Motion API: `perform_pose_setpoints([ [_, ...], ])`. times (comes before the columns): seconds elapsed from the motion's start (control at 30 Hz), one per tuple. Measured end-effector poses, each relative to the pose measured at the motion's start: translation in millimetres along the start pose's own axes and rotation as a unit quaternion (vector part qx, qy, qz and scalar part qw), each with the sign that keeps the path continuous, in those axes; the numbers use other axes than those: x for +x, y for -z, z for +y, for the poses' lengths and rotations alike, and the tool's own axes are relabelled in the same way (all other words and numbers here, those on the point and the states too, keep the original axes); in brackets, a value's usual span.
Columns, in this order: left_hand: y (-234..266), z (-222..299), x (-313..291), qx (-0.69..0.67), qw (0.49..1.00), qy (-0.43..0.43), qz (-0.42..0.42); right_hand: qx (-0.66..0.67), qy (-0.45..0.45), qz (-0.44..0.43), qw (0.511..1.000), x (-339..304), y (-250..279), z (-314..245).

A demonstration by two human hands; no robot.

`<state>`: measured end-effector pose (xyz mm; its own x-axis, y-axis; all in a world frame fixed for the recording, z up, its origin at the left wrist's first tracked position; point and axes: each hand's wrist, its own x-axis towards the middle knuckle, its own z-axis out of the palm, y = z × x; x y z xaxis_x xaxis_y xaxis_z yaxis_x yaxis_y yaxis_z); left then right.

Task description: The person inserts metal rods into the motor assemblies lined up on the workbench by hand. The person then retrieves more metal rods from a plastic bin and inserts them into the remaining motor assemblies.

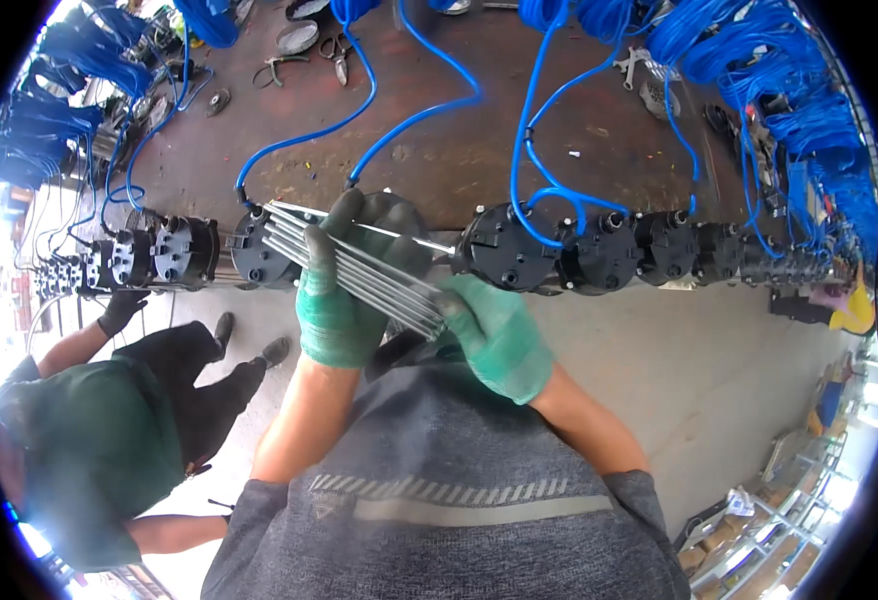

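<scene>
A bundle of thin silvery metal rods (389, 290) slants across in front of my body, at the edge of the workbench. My left hand (342, 318), in a green glove with dark fingertips, is closed around the bundle from below, its thumb over the rods. At the rods' lower right ends, my right hand (499, 338) in a matching glove pinches them. One rod runs apart from the bundle toward a black round housing (507, 248). Another black housing (259, 252) stands left of the rods, and a third is partly hidden behind my left hand.
Several black housings line the bench (429, 140) edge both ways, with blue cables (469, 90) running back to coiled bundles (699, 45). Pliers (339, 62) and a wrench (631, 68) lie farther back. A co-worker (109, 440) stands at left; a rack (779, 520) is at lower right.
</scene>
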<state>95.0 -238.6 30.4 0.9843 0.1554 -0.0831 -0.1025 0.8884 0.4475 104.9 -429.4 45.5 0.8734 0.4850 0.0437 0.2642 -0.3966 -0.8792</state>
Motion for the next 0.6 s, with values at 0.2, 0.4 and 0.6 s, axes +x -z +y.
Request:
perform_pose_setpoints([
  [0.2,3,-10,20,0.054,0.995,-0.038,0.075,0.142,0.079,0.273,0.948,-30,84,-9],
  [0.4,24,-14,32,0.095,0.994,-0.026,0.056,0.029,0.038,0.495,0.868,-64,175,33],
  [0.6,44,-18,41,0.017,0.999,-0.020,0.040,0.043,0.025,0.402,0.914,-24,144,82],
])
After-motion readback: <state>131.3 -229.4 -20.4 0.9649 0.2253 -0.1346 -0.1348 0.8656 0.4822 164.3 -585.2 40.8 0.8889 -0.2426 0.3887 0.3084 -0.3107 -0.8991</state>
